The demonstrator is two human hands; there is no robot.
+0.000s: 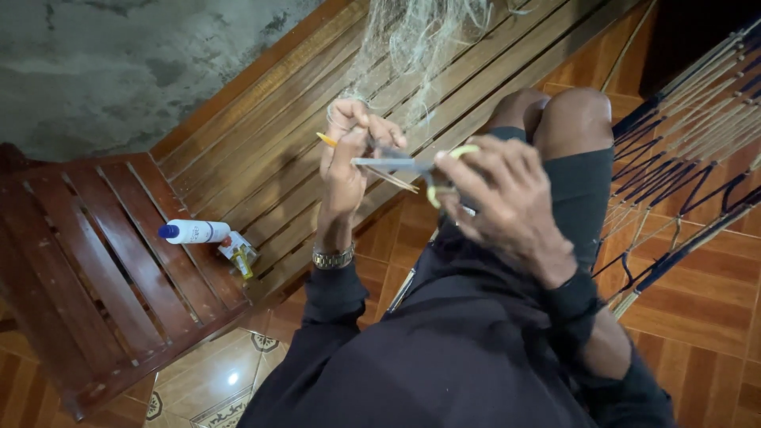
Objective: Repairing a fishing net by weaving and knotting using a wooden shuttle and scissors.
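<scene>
We see a pair of scissors point(412, 166) held in mid-air above the wooden bench, its 2 slim grey metal blades pointing left and its pale yellow-green plastic loops to the right. The right hand point(507, 202) has its fingers through those loops, its grip closed on the scissors. At the blade tips, the left hand point(349, 150) is pinched shut around fine, pale fishing net point(412, 40), a wispy, almost transparent mesh that rises from the fingers toward the top of the view. A thin stick with an orange tip point(326, 140) pokes out of the left hand too. On that wrist sits a gold-toned metal watch band point(333, 257).

Left of the scissors and lower, on the dark red slatted table point(103, 269), lies a white cylindrical bottle with a blue cap point(193, 231), on its side, with a small crumpled packet point(238, 252) just beside it. Behind the scissors runs the bench point(269, 135) of long brown wooden slats. To the right of the scissors hangs a woven hammock point(690, 150) of blue and tan cords, over glossy orange floor tiles point(697, 309).
</scene>
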